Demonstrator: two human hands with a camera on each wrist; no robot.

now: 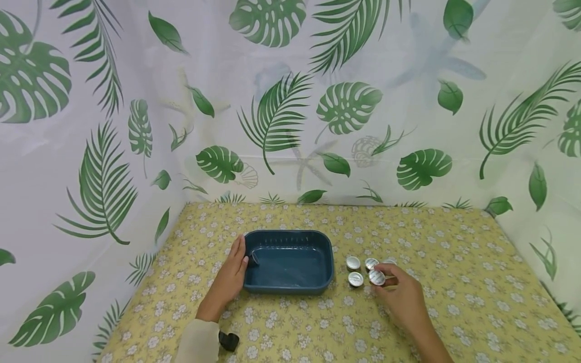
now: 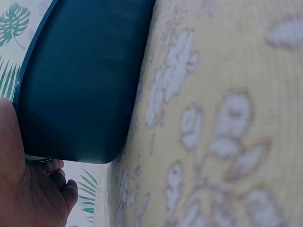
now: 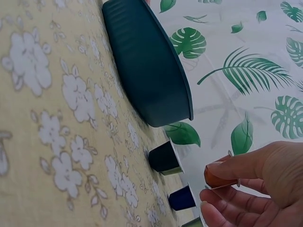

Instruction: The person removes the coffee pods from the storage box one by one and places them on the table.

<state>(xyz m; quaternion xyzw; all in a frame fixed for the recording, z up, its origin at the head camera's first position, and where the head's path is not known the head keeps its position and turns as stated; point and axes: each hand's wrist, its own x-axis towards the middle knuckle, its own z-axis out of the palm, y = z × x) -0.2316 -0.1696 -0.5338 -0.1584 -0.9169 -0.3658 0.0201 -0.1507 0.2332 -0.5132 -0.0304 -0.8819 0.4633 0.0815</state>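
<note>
A dark blue rectangular basin (image 1: 289, 291) stands on the flowered cloth. My left hand (image 1: 231, 277) grips its left end, fingers along the outer wall and thumb at the rim; in the left wrist view the hand (image 2: 38, 198) shows beside the basin wall (image 2: 85, 85). My right hand (image 1: 401, 295) pinches an orange coffee capsule (image 3: 218, 178) between thumb and fingers, its silver lid facing up in the head view. Several other capsules stand to the basin's right, among them a black capsule (image 3: 164, 158) and a blue capsule (image 3: 182, 198). One capsule (image 1: 389, 261) is partly hidden behind the right hand.
A yellow cloth with white flowers (image 1: 299, 327) covers the table. A white sheet with green leaves (image 1: 290, 111) hangs at the back and sides. A small black object (image 1: 228, 341) shows beside the left sleeve (image 1: 198, 341).
</note>
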